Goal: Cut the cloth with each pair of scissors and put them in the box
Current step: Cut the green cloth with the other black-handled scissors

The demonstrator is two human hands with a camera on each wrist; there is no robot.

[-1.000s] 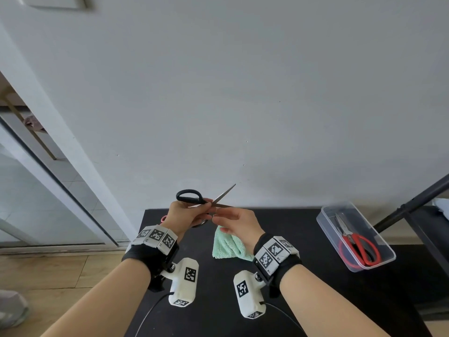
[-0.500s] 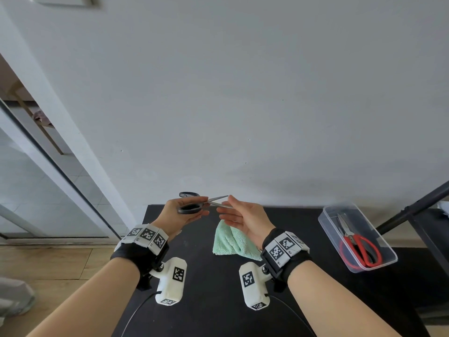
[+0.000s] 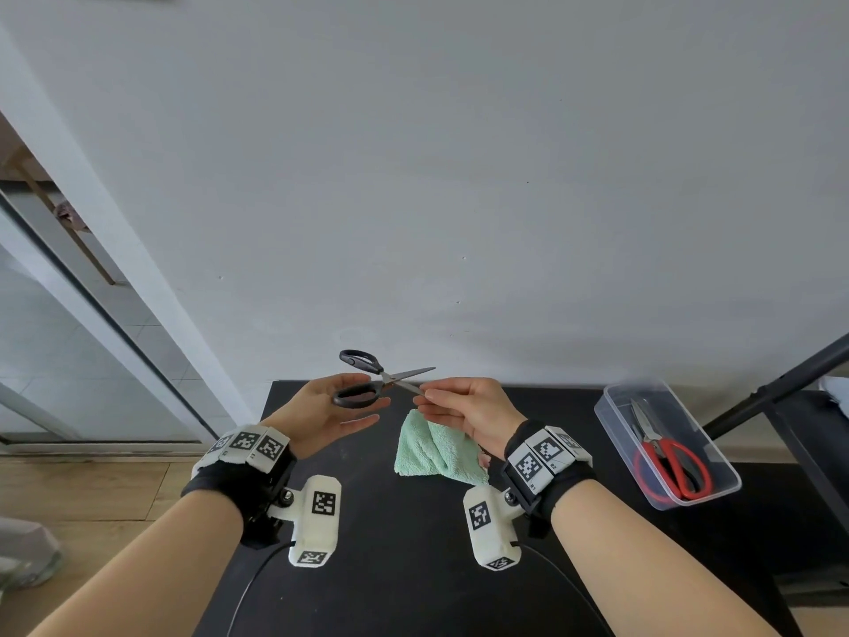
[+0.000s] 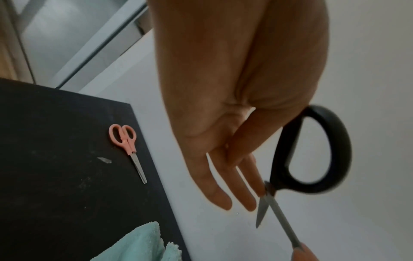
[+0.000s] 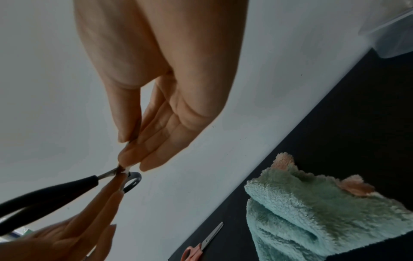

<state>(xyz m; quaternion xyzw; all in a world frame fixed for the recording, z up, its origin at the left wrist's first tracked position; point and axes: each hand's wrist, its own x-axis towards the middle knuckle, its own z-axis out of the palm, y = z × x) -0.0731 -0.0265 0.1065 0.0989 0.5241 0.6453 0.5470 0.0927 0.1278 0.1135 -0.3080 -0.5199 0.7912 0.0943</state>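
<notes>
Black-handled scissors (image 3: 386, 377) (image 4: 339, 150) (image 5: 55, 190) hang in the air above the table's far edge, blades spread. My right hand (image 3: 425, 397) (image 5: 125, 151) pinches the tip of the lower blade between thumb and fingers. My left hand (image 3: 374, 406) (image 4: 230, 183) is turned palm up with straight fingers, and the lower handle loop lies against it. The green cloth (image 3: 432, 448) (image 4: 138, 245) (image 5: 312, 211) lies crumpled on the black table (image 3: 413, 567) below my right hand. The clear box (image 3: 621, 452) at the right holds red scissors (image 3: 670, 462).
Small pink scissors (image 4: 125, 141) (image 5: 194, 250) lie near the table's far left corner, hidden behind my left hand in the head view. A dark slanted bar (image 3: 781, 388) rises past the box at the right. A white wall stands close behind the table.
My left hand has loosened from gripping the black handles and its fingers have straightened. The blades have spread wider, and my right hand has closed on one blade tip.
</notes>
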